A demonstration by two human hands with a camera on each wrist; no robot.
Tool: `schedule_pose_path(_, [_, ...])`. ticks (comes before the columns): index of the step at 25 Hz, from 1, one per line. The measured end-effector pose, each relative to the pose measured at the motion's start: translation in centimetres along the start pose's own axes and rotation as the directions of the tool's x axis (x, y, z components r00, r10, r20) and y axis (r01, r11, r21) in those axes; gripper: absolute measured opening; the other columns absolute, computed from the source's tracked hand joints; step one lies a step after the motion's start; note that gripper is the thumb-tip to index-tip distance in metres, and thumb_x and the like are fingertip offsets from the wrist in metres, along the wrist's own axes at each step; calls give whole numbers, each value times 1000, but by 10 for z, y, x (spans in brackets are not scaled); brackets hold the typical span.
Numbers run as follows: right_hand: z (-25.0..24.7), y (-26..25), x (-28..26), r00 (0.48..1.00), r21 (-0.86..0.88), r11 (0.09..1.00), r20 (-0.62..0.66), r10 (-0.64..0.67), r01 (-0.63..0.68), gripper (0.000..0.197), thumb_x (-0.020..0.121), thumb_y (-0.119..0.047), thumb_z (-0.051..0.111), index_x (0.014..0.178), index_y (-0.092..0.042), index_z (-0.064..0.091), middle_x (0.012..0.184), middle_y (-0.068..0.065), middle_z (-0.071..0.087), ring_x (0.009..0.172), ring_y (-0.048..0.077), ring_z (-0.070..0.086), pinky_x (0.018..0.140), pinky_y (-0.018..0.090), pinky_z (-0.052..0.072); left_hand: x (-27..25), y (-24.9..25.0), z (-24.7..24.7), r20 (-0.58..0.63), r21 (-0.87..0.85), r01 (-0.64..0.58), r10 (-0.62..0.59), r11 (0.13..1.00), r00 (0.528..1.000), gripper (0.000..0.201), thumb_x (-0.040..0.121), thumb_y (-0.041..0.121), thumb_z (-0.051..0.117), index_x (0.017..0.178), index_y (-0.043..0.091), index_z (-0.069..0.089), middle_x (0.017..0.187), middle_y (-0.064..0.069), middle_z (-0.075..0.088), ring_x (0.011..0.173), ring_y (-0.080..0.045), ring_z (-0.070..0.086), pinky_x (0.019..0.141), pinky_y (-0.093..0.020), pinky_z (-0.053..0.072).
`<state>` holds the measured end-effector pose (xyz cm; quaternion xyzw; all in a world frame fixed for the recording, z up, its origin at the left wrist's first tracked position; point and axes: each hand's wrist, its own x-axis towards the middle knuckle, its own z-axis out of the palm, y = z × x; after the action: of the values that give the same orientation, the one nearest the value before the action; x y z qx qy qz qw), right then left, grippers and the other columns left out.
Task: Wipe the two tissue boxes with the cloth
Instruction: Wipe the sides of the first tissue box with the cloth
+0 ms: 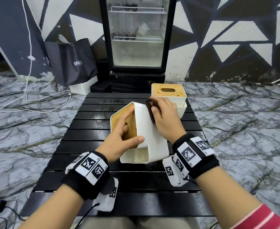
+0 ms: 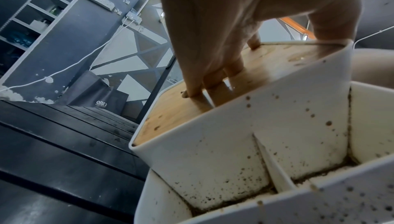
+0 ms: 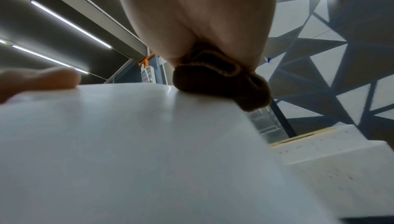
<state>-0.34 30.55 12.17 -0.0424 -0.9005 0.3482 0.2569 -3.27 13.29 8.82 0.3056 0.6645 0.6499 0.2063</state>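
Best to press flat, stroking along the wall toward the speckled pocket. Slatted black worktop (image 1: pixel 136 179); tilted near box (image 1: pixel 152 138), smooth white, wood lid; far box (image 1: pixel 169 91) upright behind. Left hand (image 1: pixel 121 139) grasping lid slot; right hand (image 1: pixel 165 116) clenched round brown cloth (image 1: pixel 150 106).

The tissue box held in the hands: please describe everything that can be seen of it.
The held tissue box is white, plastic-looking, with rounded corners and a wooden-looking lid with an oval slot. It is tipped on its side above the black slatted table, lid facing left. The left hand grips it, fingers in the slot, thumb on the white wall. The right hand presses a dark brown cloth on its upturned side. The left wrist view shows divided side compartments speckled with brown spots.
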Motion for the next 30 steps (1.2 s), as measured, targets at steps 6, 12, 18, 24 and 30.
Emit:
schedule_pose_path(6, [20, -18, -20, 987, 42, 986, -2, -160, 160, 41, 89, -20, 36, 128, -17, 47, 128, 2, 48, 116, 19, 34, 92, 13, 17, 2, -2, -9, -15, 0, -22, 22, 1000, 1000, 81, 67, 38, 73, 124, 70, 25, 126, -9, 58, 100, -8, 63, 74, -20, 51])
schedule_pose_path(12, [27, -9, -61, 987, 73, 985, 7, -158, 157, 41, 92, -29, 34, 130, -19, 45, 130, -2, 46, 116, 9, 27, 99, 2, 11, 4, -3, -15, -34, 20, -37, 38, 999, 999, 79, 65, 43, 69, 125, 66, 22, 134, -3, 53, 117, -11, 57, 82, -15, 49])
schedule_pose_path(18, [22, 7, -77, 991, 65, 989, -15, -135, 136, 44, 91, -34, 31, 130, -21, 46, 130, -5, 47, 119, 8, 28, 101, 5, 14, 3, -6, -15, -49, 40, -36, 38, 999, 998, 83, 64, 46, 70, 126, 69, 20, 134, -5, 53, 118, -12, 56, 81, -16, 50])
schedule_pose_path(24, [25, 9, -84, 992, 66, 990, -53, -118, 122, 44, 90, -31, 31, 129, -19, 46, 126, -9, 45, 116, 5, 27, 101, 4, 14, 5, -5, -14, -66, 35, -24, 27, 999, 997, 80, 63, 48, 70, 123, 72, 21, 138, -2, 50, 121, -10, 54, 83, -14, 49])
schedule_pose_path(30, [22, 20, -81, 992, 80, 995, -113, -50, 59, 46, 88, -32, 30, 127, -18, 49, 127, -2, 48, 114, 2, 26, 100, 1, 12, 6, 1, -9, -48, 47, -3, 5, 999, 999, 82, 63, 45, 70, 125, 67, 21, 127, -1, 58, 108, -8, 62, 74, -17, 51])
